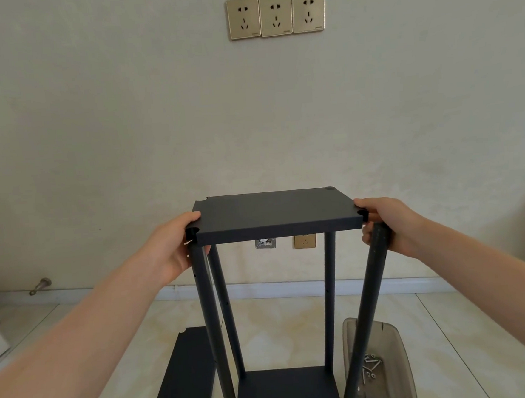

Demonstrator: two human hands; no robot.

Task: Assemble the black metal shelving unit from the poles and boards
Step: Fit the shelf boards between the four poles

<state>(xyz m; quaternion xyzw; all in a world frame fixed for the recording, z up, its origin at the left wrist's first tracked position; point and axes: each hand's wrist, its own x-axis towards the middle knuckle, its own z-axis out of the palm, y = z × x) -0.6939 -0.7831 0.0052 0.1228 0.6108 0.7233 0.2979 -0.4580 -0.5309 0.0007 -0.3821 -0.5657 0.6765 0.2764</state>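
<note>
While the person stands over the half-built shelving unit, both hands are up at the top board, which lies flat across the heads of the poles; the left hand grips the near left corner, thumb on top of the board and fingers curled beneath, right by the near left pole; the right hand grips the near right corner the same way, thumb on top, fingers wrapped round the head of the near right pole; that pole leans, its foot further in than its top, and its head sits just under the corner notch; the far left pole and far right pole rise from the bottom board, which rests on the tiled floor; the far right pole's tip shows through its notch in the top board; a spare board lies flat on the floor just left of the unit; on the right, a translucent plastic bin sits beside the near right pole with loose screws in it; on the wall behind, three gold sockets sit high up, and one more socket shows low down under the board's edge.
</note>
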